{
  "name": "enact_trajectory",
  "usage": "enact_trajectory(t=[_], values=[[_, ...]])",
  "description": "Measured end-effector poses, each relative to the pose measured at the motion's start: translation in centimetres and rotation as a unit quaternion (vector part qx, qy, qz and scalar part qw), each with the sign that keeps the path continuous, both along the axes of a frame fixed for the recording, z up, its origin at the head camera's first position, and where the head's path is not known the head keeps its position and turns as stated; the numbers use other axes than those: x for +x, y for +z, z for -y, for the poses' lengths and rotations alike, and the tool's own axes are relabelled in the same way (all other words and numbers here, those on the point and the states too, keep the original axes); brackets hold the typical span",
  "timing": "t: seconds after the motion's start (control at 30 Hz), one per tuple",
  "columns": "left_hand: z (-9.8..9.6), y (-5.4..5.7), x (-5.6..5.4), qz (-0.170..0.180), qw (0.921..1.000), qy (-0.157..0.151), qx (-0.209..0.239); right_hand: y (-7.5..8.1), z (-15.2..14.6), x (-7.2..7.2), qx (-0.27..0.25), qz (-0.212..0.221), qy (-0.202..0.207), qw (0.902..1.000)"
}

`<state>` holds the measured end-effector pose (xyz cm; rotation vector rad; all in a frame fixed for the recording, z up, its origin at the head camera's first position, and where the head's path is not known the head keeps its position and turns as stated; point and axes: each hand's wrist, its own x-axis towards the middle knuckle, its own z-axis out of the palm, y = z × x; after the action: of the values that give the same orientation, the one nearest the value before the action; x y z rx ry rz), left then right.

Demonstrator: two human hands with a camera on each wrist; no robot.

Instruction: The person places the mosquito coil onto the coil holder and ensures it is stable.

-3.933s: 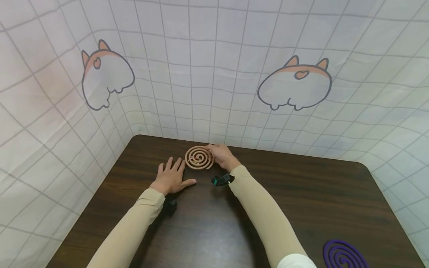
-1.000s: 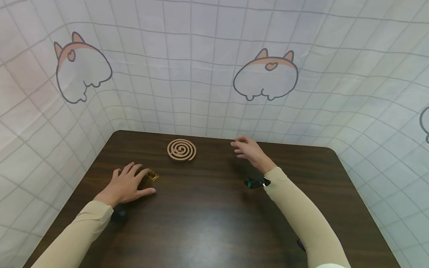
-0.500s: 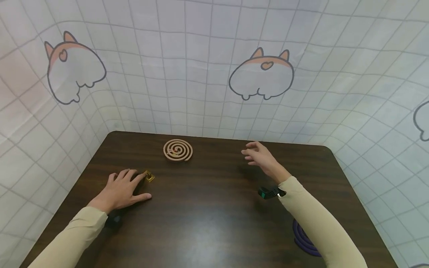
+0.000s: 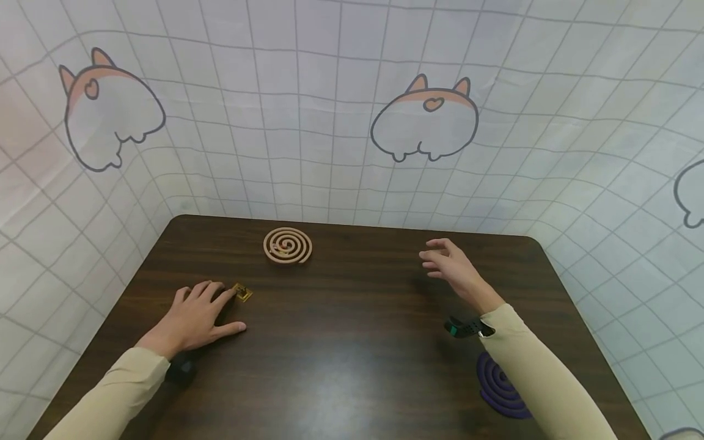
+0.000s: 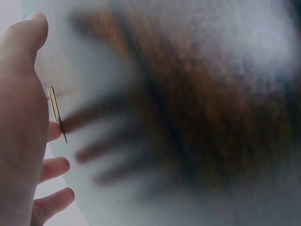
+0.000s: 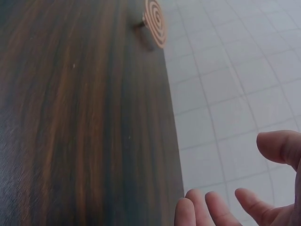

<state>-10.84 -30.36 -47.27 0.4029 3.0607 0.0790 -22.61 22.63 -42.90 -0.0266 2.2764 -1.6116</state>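
Observation:
My left hand point(image 4: 189, 319) lies over the left part of the table with its fingers spread. Its index fingertip touches a small flat gold-coloured metal piece point(image 4: 242, 292) with cut-outs, seen nearly edge-on in the left wrist view point(image 5: 57, 114). My right hand point(image 4: 455, 270) hovers over the right back of the table, fingers loosely bent and holding nothing. Near the back edge is a tan mosquito coil point(image 4: 288, 245); the right wrist view shows this coil point(image 6: 156, 23) raised off the table on a small support. A purple mosquito coil point(image 4: 497, 388) is partly hidden under my right forearm.
The dark wooden table point(image 4: 341, 330) has rounded back corners. A white grid-patterned curtain point(image 4: 308, 122) with cartoon animal prints hangs close behind it and at both sides. A black band with a dark device point(image 4: 464, 327) is on my right wrist.
My right hand has let go of the tan coil and moved right. My left hand has drawn away from the coil leftward and now touches the gold piece. The head view has shifted.

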Motion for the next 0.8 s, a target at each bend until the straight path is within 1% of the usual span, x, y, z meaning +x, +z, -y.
enact_trajectory(t=[0.3, 0.5, 0.67, 0.8], values=[[-0.1, -0.1, 1.0, -0.011, 0.9999, -0.012, 0.003, -0.5, -2.1, 1.7, 0.026, -0.010, -0.009, 0.9996], [-0.2, -0.1, 1.8, -0.005, 0.9998, -0.021, 0.001, -1.1, -3.7, 2.9, 0.040, -0.011, -0.018, 0.9990], [-0.1, -0.2, 2.2, -0.019, 0.9994, -0.029, -0.001, -1.7, -5.2, 3.6, 0.051, -0.017, -0.032, 0.9981], [0.1, -0.3, 2.3, -0.026, 0.9993, -0.027, 0.002, -2.0, -6.5, 4.3, 0.065, -0.026, -0.041, 0.9968]])
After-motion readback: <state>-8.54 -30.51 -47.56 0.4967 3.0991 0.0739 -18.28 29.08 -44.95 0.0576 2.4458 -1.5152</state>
